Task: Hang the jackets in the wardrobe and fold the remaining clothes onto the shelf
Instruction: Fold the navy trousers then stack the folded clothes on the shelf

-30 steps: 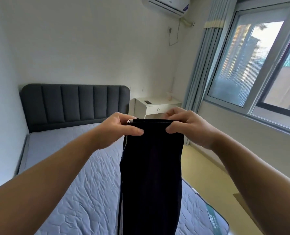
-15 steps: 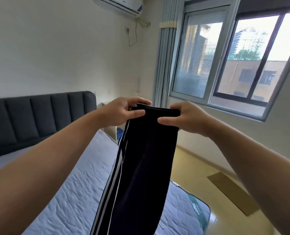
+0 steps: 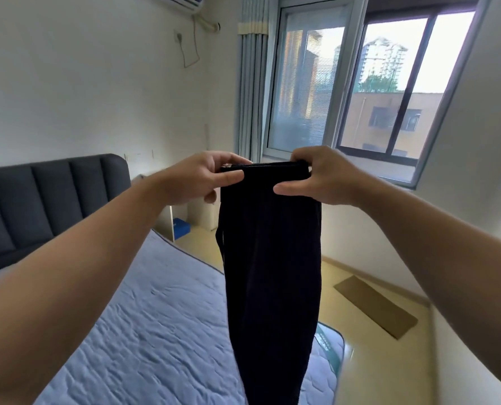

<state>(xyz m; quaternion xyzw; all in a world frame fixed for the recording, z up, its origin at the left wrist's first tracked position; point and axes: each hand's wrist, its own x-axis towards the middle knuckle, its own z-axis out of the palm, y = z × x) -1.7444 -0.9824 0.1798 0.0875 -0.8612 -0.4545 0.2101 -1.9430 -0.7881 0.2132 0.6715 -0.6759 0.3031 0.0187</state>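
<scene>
A pair of dark navy trousers (image 3: 272, 273) hangs straight down in front of me, held up by the waistband at chest height. My left hand (image 3: 205, 178) pinches the waistband's left corner between thumb and fingers. At the right corner, my right hand (image 3: 322, 176) pinches it the same way. The trouser legs hang together over the mattress's right edge; their lower ends run out of view. No wardrobe, shelf or jacket is visible.
A bed with a quilted blue-grey mattress (image 3: 155, 331) and dark padded headboard (image 3: 47, 200) fills the lower left. A white bedside table (image 3: 182, 211) stands past it. On the right are the window (image 3: 351, 83), the yellow floor and a brown mat (image 3: 375, 305).
The view has swung right, from the headboard toward the window. Both hands keep their grip on the waistband. The trousers, which showed their side stripes half a second ago, now hang flat.
</scene>
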